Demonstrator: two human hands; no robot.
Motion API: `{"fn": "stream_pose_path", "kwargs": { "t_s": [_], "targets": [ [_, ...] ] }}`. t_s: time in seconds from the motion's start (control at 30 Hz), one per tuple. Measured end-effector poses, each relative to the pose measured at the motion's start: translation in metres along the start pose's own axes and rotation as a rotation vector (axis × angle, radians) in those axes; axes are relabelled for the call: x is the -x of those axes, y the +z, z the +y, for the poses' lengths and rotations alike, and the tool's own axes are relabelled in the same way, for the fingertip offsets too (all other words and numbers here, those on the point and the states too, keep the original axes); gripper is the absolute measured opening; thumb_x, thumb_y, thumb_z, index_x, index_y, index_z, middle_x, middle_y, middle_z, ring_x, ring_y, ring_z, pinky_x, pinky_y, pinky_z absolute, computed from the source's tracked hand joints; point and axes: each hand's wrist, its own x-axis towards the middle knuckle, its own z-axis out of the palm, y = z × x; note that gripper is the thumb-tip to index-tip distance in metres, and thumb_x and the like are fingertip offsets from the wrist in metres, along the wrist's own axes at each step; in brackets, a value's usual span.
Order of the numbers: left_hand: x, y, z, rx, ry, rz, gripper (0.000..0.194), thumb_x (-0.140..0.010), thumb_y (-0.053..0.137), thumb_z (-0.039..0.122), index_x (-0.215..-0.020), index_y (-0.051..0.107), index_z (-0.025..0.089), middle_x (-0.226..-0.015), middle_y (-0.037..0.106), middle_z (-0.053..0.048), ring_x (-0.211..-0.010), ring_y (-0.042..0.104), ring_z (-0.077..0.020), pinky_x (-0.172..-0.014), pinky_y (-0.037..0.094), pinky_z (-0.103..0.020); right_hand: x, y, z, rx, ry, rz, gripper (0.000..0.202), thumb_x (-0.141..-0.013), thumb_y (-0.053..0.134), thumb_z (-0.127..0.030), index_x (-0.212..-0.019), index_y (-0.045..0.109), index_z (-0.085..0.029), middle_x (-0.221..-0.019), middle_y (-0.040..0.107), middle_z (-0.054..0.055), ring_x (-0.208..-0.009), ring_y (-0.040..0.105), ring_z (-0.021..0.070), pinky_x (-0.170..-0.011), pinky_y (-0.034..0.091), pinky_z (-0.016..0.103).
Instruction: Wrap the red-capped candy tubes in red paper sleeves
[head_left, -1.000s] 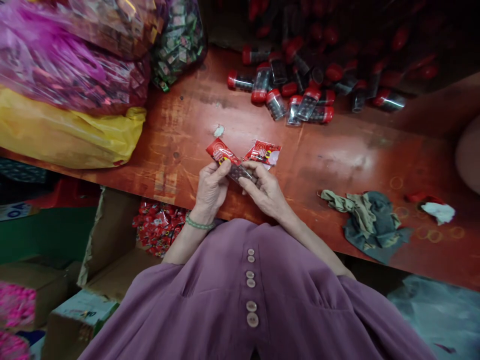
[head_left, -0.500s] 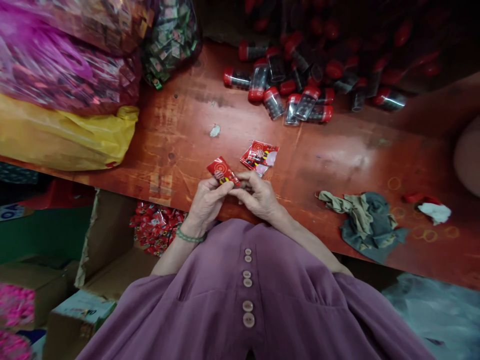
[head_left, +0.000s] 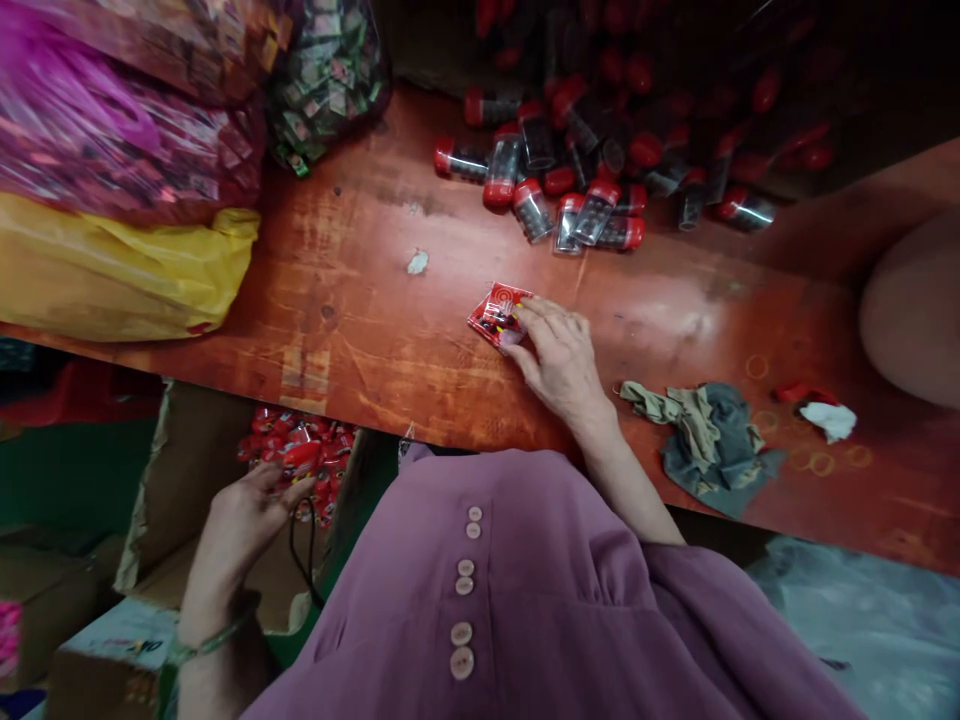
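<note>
My right hand (head_left: 559, 355) is at the small red printed packets (head_left: 495, 315) lying on the table. Its thumb and fingertips close on their right edge, and the packets overlap, so I cannot tell how many it grips. Over an open cardboard box (head_left: 150, 500), below the table's front edge, is my left hand (head_left: 251, 515), with a green bead bracelet on the wrist. Its fingers are apart, and a slightly blurred red packet (head_left: 301, 456) shows just beyond them. Many more red packets (head_left: 334, 475) fill the part of the box under it.
Clear jars with red caps (head_left: 598, 210) lie in a heap at the back of the reddish table (head_left: 360, 350). Filled plastic bags (head_left: 127, 260) crowd the left end. A grey rag (head_left: 720, 450) and a white scrap (head_left: 829, 420) lie at right.
My left hand has gone from the table down to the left, over the box, and let go of the packet it held. My right hand has reached forward to the packets on the table.
</note>
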Motion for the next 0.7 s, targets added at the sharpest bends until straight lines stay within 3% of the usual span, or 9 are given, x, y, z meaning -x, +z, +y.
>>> {"fn": "stream_pose_path", "kwargs": {
  "t_s": [0.1, 0.17, 0.23, 0.3, 0.4, 0.5, 0.6, 0.7],
  "targets": [
    [0.002, -0.006, -0.01, -0.406, -0.134, -0.052, 0.047, -0.086, 0.053, 0.05, -0.107, 0.068, 0.012, -0.105, 0.072, -0.02, -0.081, 0.068, -0.0334, -0.065, 0.051, -0.04, -0.003, 0.006, 0.014, 0.059, 0.05, -0.051, 0.041, -0.099, 0.051, -0.035, -0.134, 0.055, -0.015, -0.143, 0.057, 0.017, -0.134, 0.05, 0.0308, -0.103, 0.04, 0.046],
    [-0.001, -0.007, 0.008, -0.42, -0.072, 0.067, 0.059, -0.09, 0.049, 0.053, -0.127, 0.06, 0.008, -0.118, 0.068, -0.025, -0.091, 0.069, -0.038, -0.069, 0.053, -0.044, -0.005, 0.012, 0.018, 0.06, 0.044, -0.073, 0.038, -0.099, 0.049, -0.032, -0.133, 0.057, -0.016, -0.14, 0.06, 0.014, -0.133, 0.051, 0.0297, -0.104, 0.039, 0.046],
    [-0.01, -0.004, 0.042, -0.248, 0.143, 0.266, 0.052, -0.092, 0.05, 0.052, -0.122, 0.065, 0.012, -0.113, 0.071, -0.019, -0.094, 0.07, -0.0333, -0.077, 0.056, -0.043, -0.006, 0.018, 0.02, 0.058, 0.024, -0.073, 0.035, -0.1, 0.047, -0.026, -0.13, 0.06, -0.016, -0.136, 0.064, 0.013, -0.131, 0.053, 0.0283, -0.104, 0.039, 0.045],
    [-0.025, 0.004, 0.089, 0.002, 0.466, 0.448, 0.036, -0.092, 0.057, 0.046, -0.109, 0.071, 0.017, -0.104, 0.075, -0.012, -0.092, 0.072, -0.0249, -0.086, 0.056, -0.036, -0.005, 0.022, 0.022, 0.063, -0.009, -0.063, 0.034, -0.099, 0.044, -0.018, -0.128, 0.063, -0.016, -0.132, 0.067, 0.012, -0.128, 0.054, 0.0272, -0.103, 0.039, 0.044],
    [-0.057, 0.021, 0.165, 0.13, 0.878, 0.554, 0.027, -0.093, 0.06, 0.03, -0.117, 0.067, 0.019, -0.115, 0.074, -0.01, -0.103, 0.07, -0.021, -0.094, 0.056, -0.034, -0.005, 0.024, 0.023, 0.078, -0.073, -0.042, 0.036, -0.097, 0.043, -0.012, -0.125, 0.066, -0.015, -0.127, 0.069, 0.013, -0.122, 0.058, 0.0265, -0.1, 0.04, 0.043],
    [-0.089, 0.036, 0.221, 0.086, 1.098, 0.533, 0.034, -0.094, 0.055, 0.022, -0.126, 0.062, 0.013, -0.129, 0.067, -0.017, -0.121, 0.063, -0.0255, -0.105, 0.051, -0.041, -0.009, 0.02, 0.019, 0.095, -0.136, -0.045, 0.034, -0.097, 0.044, -0.013, -0.124, 0.066, -0.012, -0.124, 0.07, 0.016, -0.115, 0.06, 0.0271, -0.098, 0.04, 0.044],
    [-0.111, 0.044, 0.244, 0.004, 1.146, 0.486, 0.036, -0.094, 0.047, 0.012, -0.127, 0.062, 0.01, -0.133, 0.063, -0.02, -0.128, 0.058, -0.0281, -0.111, 0.046, -0.048, -0.015, 0.012, 0.011, 0.136, -0.179, -0.077, 0.033, -0.099, 0.043, -0.013, -0.121, 0.066, -0.01, -0.121, 0.071, 0.018, -0.111, 0.06, 0.0277, -0.099, 0.04, 0.047],
    [-0.121, 0.045, 0.246, -0.069, 1.15, 0.517, 0.035, -0.093, 0.043, 0.007, -0.119, 0.067, 0.011, -0.129, 0.065, -0.019, -0.124, 0.059, -0.0287, -0.107, 0.048, -0.049, -0.021, 0.0, 0.002, 0.18, -0.213, -0.158, 0.03, -0.099, 0.043, -0.014, -0.117, 0.067, -0.009, -0.116, 0.071, 0.018, -0.105, 0.061, 0.0272, -0.095, 0.043, 0.045]
  ]
}}
